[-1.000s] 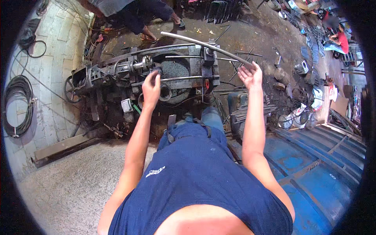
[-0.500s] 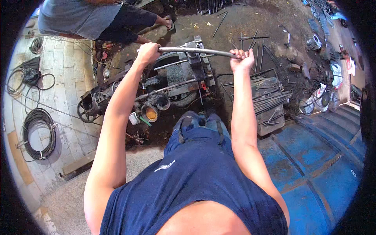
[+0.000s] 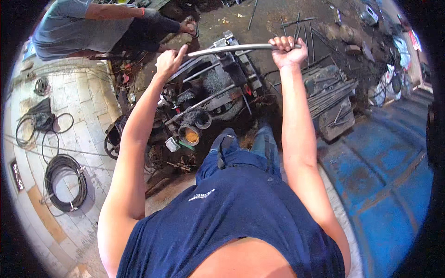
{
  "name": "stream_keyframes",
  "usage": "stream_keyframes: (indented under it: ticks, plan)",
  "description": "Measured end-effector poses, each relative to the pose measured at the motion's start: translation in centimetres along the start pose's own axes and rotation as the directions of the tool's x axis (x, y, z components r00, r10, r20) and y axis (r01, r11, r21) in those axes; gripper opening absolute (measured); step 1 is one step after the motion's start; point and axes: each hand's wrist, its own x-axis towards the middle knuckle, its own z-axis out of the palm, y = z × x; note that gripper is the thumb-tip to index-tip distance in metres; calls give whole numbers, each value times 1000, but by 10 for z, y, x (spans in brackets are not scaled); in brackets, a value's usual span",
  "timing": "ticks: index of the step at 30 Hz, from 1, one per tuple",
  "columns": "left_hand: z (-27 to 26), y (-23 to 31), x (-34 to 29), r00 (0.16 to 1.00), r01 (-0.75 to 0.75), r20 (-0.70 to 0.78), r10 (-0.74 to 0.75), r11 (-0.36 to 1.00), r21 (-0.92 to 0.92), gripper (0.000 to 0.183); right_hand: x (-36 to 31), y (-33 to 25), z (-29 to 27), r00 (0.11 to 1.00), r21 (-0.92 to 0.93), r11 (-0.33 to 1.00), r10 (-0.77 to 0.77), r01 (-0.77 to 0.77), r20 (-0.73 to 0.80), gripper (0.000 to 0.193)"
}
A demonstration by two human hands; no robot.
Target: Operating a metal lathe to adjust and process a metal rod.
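Note:
A grey metal rod (image 3: 236,47) stretches between my two hands, above a greasy machine (image 3: 222,85) with metal bars and dark shavings. My left hand (image 3: 169,61) is closed round its left end, thumb stretched out along it. At the other end, my right hand (image 3: 289,53) curls its fingers over the rod with the palm turned up. Fisheye view makes the rod look slightly bent; I cannot tell whether it is straight. A round can with orange stuff (image 3: 191,136) and a dark can (image 3: 203,119) sit at the machine's near side.
Another person (image 3: 83,28) is at the upper left, one bare foot near the machine. Dark rods (image 3: 331,99) lie stacked on a block at right, with more scattered beyond. A black cable coil (image 3: 67,183) lies on pale tiles. Blue metal sheeting (image 3: 384,185) covers the right.
My view has shifted and turned. The rod now tilts up toward the right, with my right hand higher than the left. Both hands still hold it. The other person's arm has come into view.

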Motion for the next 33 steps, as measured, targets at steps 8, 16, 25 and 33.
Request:
stream_keyframes:
  ticks: [8, 16, 25, 33]
  plan:
    - [27, -47, 30, 783, -373, -371, 499, 854, 362, 34, -58, 46, 4, 973, 34, 973, -230, 229, 9, 49]
    - [21, -25, 100, 638, -558, -465, 614, 785, 270, 35, -109, 68, -42, 885, 88, 889, -457, 450, 85, 45]
    - [16, -35, 107, 553, -647, -371, 746, 665, 374, 19, -130, 92, -30, 853, 83, 850, -523, 521, -1, 30]
    - [16, -14, 102, 679, -588, -419, 603, 788, 181, 36, -104, 55, -11, 909, 130, 911, -360, 391, -211, 31]
